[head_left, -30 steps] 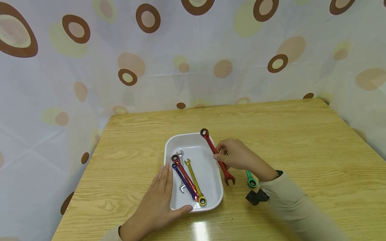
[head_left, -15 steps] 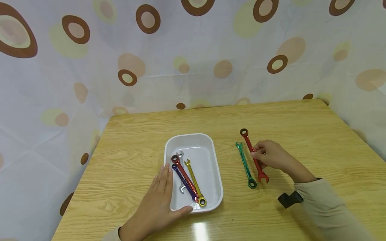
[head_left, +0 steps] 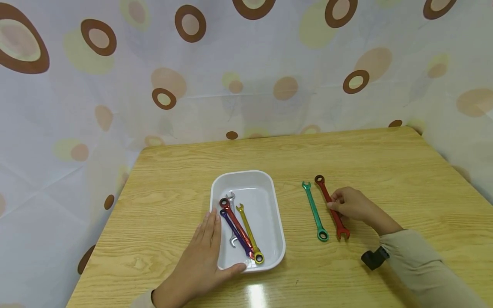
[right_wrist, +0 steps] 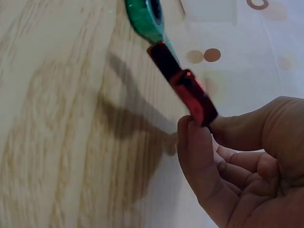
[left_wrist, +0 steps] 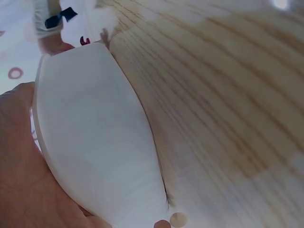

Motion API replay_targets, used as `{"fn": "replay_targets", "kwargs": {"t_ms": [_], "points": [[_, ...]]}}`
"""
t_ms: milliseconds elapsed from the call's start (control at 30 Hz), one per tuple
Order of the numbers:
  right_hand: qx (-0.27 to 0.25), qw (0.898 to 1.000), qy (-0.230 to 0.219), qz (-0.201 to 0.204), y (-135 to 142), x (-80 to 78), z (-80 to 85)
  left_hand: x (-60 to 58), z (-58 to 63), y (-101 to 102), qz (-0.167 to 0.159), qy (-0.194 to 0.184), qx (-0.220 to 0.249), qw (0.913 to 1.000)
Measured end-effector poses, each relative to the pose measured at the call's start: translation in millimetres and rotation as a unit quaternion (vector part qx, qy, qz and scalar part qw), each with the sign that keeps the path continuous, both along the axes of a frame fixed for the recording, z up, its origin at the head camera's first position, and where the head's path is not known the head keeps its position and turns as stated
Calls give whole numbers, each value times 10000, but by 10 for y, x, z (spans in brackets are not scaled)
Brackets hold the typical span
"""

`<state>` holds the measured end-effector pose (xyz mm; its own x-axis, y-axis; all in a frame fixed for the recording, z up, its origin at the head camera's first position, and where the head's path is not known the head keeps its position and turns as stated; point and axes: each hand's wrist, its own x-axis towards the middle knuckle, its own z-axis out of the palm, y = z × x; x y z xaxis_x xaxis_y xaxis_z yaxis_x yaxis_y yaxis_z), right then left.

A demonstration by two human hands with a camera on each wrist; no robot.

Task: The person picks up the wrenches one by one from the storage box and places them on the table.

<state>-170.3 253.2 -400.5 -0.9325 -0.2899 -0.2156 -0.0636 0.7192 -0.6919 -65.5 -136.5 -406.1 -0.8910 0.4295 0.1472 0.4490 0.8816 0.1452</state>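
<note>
Pinch: right hand (head_left: 352,205) grips the long red wrench (head_left: 337,220) mid-handle; cannot tell if it touches wood.
Room: tabletop (head_left: 385,171) spreads from the long red wrench toward its far edge at 12 o'clock and right edge around 2, both well apart.
Backdrop: patterned cloth (head_left: 254,85) rises beyond 12.
Neighbour: green wrench (head_left: 314,211), just beside at 9.
Farther at 9: white tray (head_left: 242,179) with walls, holding yellow (head_left: 248,229), purple (head_left: 235,231), silver and second red wrenches.
Tray's 8 o'clock side: left hand (head_left: 202,248), straight-fingered, touching.

Red wrench (head_left: 337,219) slanted in right hand (head_left: 354,206), ring end toward table (head_left: 173,179) far edge; white tray (head_left: 265,218) nearer left edge.
</note>
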Motion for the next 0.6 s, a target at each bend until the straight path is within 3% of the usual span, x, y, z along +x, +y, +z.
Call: {"fn": "replay_targets", "kwargs": {"t_ms": [267,600], "points": [[534,9984,169,108,21,-27,-21,-10,-7,8,-85,197,21,9998],[1296,9898,584,110,-17,-30,-42,-3,0,4,-122,120,51,9998]]}}
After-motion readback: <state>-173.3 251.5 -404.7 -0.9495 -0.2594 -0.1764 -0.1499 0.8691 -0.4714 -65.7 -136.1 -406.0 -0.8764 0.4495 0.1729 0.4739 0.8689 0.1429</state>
